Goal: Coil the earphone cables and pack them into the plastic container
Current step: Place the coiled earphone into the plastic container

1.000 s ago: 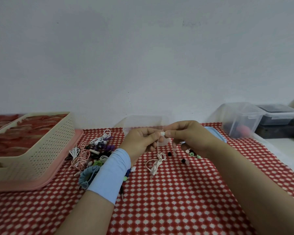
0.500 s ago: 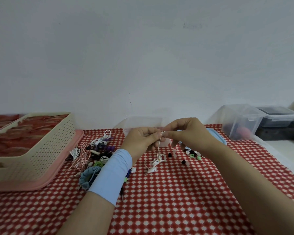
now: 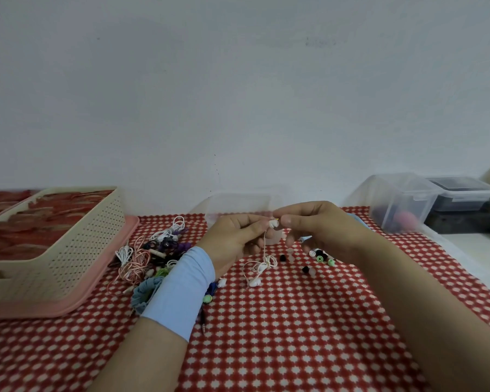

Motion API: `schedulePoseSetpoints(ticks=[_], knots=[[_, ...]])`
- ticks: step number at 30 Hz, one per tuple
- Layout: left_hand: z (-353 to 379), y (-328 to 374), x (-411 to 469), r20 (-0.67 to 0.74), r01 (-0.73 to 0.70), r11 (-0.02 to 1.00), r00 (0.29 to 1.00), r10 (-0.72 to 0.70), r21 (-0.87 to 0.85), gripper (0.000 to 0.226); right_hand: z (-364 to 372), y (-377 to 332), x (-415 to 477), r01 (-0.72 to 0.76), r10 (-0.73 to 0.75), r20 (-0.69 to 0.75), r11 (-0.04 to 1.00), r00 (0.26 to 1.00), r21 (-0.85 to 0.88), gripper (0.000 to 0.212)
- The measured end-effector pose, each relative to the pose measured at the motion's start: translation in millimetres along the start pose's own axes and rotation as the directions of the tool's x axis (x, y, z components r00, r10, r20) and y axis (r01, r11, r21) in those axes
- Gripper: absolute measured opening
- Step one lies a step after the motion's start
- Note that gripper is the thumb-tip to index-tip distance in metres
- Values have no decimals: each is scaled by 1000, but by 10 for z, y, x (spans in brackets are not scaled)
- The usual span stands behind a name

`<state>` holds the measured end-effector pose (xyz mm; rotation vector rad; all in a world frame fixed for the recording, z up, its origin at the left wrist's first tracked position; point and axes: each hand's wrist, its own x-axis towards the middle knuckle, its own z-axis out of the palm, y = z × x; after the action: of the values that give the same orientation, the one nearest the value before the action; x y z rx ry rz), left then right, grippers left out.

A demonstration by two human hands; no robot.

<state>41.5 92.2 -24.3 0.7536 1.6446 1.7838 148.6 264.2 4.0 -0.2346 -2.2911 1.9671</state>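
cable (image 3: 263, 265) hangs pinched at its top end between fingertips of left hand (image 3: 232, 241) and right hand (image 3: 323, 230); coiling looks barely started, next needing even loops wound round the fingers.

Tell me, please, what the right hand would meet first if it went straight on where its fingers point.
Probably the left hand: the right hand points leftward at it, both pinching the white earphone between them.

We record a cream perforated basket (image 3: 68, 250) seated on a pink tray (image 3: 77, 304) at left on the red-and-white checked cloth (image 3: 294, 349), with a clear lidded box (image 3: 402, 205) and a dark lidded box (image 3: 461, 199) side by side at far right.
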Motion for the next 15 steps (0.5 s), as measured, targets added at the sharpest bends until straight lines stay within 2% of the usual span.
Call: schedulePoseSetpoints(ticks=[2, 6, 9, 12, 15], knots=[[14, 2, -4, 18, 5, 1000, 1000, -5, -16, 13, 0, 14, 10, -16, 15, 11, 1000, 1000, 13, 28], [27, -9, 7, 1, -9, 999, 1000, 8, 32, 13, 16, 33, 31, -19, 18, -30, 1000, 999, -25, 17], [14, -2, 2, 5, 4, 1000, 1000, -4, 7, 12, 14, 28, 33, -27, 27, -3, 999, 1000, -29, 13], [17, 15, 0, 7, 12, 1000, 1000, -12, 0, 13, -14, 4, 14, -35, 36, 39, 999, 999, -9, 15], [44, -1, -2, 17, 4, 1000, 1000, -4, 26, 12, -14, 9, 23, -19, 20, 8, 999, 1000, -46, 23]])
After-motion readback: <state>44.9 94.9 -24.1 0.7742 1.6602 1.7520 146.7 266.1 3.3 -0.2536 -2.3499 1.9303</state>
